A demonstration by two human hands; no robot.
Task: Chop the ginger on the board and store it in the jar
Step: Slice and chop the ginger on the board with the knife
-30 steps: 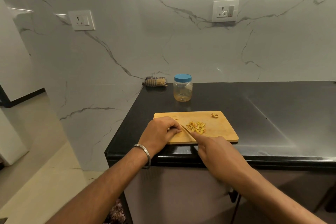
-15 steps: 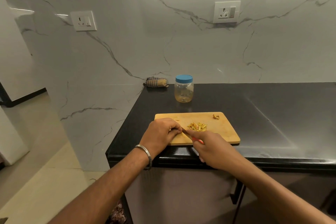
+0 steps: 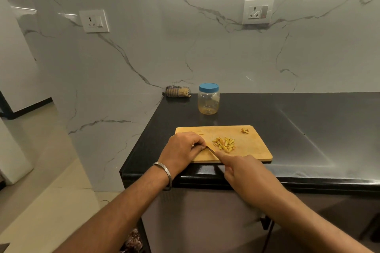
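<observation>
Now: ginger [image 3: 224, 144] yellow slivers heaped mid-board [image 3: 253, 148]; left hand [image 3: 183, 149] curled; right hand [image 3: 244, 172] gripping knife [image 3: 211, 151].

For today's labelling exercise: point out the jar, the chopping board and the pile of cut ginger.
jar [image 3: 208, 101]: head view, on its clear body below the blue lid.
chopping board [image 3: 254, 147]: head view, bare wood right of the pile.
pile of cut ginger [image 3: 224, 144]: head view, middle of the heap.

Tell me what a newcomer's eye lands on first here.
The wooden cutting board at the black counter's near edge, with a small pile of chopped ginger at its middle. Both hands meet at its left: the right hand holds a knife. Behind stands a blue-lidded jar, closed.
</observation>
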